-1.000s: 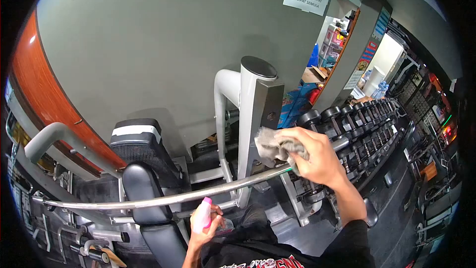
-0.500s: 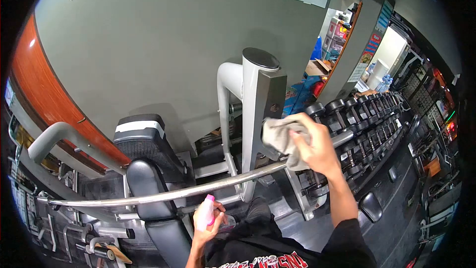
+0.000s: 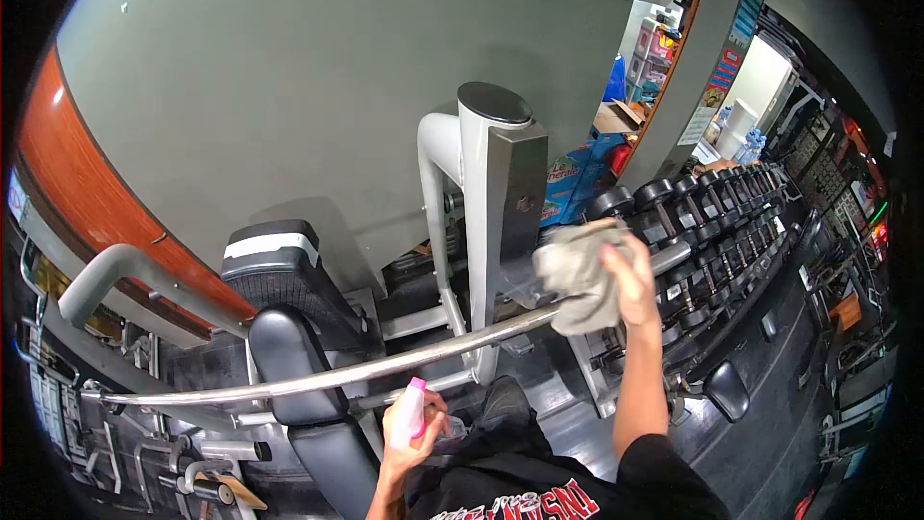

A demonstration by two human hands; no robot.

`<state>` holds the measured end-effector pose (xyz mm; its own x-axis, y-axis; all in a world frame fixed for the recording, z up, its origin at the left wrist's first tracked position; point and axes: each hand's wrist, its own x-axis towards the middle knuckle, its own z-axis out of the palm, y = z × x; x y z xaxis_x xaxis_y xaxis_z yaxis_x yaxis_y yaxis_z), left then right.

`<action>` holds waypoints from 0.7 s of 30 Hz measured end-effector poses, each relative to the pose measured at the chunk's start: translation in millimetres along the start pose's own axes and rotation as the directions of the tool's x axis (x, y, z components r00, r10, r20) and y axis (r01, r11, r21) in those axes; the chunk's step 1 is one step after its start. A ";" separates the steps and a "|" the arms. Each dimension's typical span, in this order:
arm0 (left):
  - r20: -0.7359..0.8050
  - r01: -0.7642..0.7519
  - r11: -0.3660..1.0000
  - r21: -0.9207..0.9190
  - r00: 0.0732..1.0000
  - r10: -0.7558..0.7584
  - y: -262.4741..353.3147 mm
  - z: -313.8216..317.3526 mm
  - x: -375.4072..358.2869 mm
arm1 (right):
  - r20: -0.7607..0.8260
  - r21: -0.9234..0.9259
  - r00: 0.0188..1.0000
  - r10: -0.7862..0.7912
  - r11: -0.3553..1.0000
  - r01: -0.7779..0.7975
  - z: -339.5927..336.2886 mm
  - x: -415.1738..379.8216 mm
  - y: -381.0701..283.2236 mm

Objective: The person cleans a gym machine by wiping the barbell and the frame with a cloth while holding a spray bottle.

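Gripping with the right hand [image 3: 635,284] the cloth [image 3: 579,274], likely light, soft and best held bunched, over the stiff, probably slick bar [image 3: 385,364] running leftward from that hand, and clasping with the left hand [image 3: 421,440] a seemingly light bottle [image 3: 408,416] round its body.

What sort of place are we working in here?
It looks like a gym: rows of dumbbells line a rack on the right, a black padded bench stands left of centre, and a long metal bar runs across the front.
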<state>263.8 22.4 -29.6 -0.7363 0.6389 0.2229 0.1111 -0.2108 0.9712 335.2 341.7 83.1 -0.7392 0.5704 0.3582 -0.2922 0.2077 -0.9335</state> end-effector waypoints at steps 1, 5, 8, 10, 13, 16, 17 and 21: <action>-0.020 -0.005 1.000 0.001 1.000 0.005 -1.1 -1.4 -1.6 | -0.212 0.148 0.976 0.055 0.989 -0.023 -8.8 -11.0 16.4; -0.079 0.012 0.996 0.089 0.997 -0.005 -6.3 -10.2 -5.4 | -0.397 0.331 0.839 0.372 0.911 -0.247 -4.7 -53.8 54.3; -0.119 0.026 0.995 0.098 0.993 -0.015 -9.1 -9.5 -6.9 | -0.337 0.277 0.829 0.446 0.889 -0.365 19.1 -89.2 90.6; -0.136 0.027 0.994 0.104 0.991 -0.012 -8.4 -11.6 -7.7 | -0.271 0.357 0.827 0.493 0.849 -0.390 34.5 -95.4 98.3; -0.156 0.040 0.999 0.037 0.987 -0.034 -8.4 -11.6 -8.6 | -0.227 0.496 0.772 0.594 0.752 -0.433 52.4 -98.2 92.9; -0.144 0.058 0.995 0.081 0.988 -0.046 -6.6 -11.3 -6.0 | 0.020 0.855 0.654 0.756 0.326 -0.404 72.9 -91.8 96.7; -0.123 0.065 0.993 0.100 0.991 -0.053 -7.7 -12.0 -5.8 | 0.053 0.893 0.664 0.746 0.263 -0.366 79.2 -89.5 103.8; -0.105 0.030 0.996 0.088 0.994 -0.020 -11.5 -11.8 -7.0 | 0.146 0.890 0.666 0.732 0.197 -0.412 72.3 -73.6 90.1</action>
<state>259.8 11.6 -43.3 -0.8046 0.5615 0.1931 0.1474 -0.1262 0.9810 319.4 261.0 -26.4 -0.7945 0.4155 -0.4429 -0.2930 -0.9011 -0.3196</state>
